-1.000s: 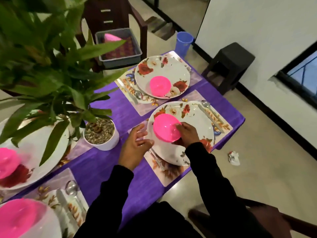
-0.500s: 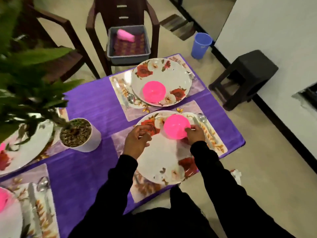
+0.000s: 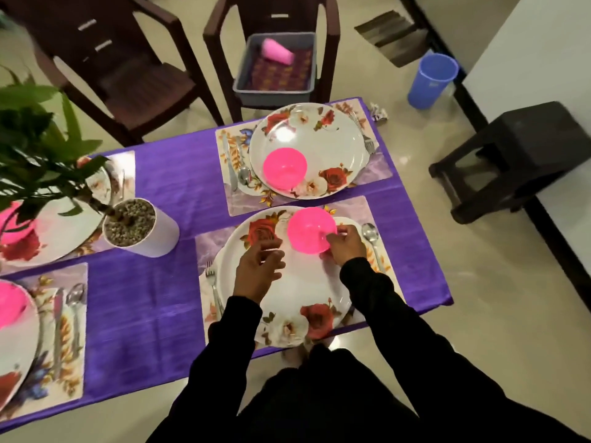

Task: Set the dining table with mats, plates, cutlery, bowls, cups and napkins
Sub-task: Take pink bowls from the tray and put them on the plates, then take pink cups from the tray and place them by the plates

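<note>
on the near right of the purple tabletop, a person's right hand pinches the rim of a pink bowl resting at the far edge of a flowered plate. the left hand hovers over the plate, fingers loosely curled, holding nothing. the bowl-placing step looks nearly finished; next would likely be cups, reaching to the pink cup in a grey tub on the far chair. a fork lies left of the plate, a spoon right. the far place setting's plate lies across that reach; a potted plant stands to the left.
</note>
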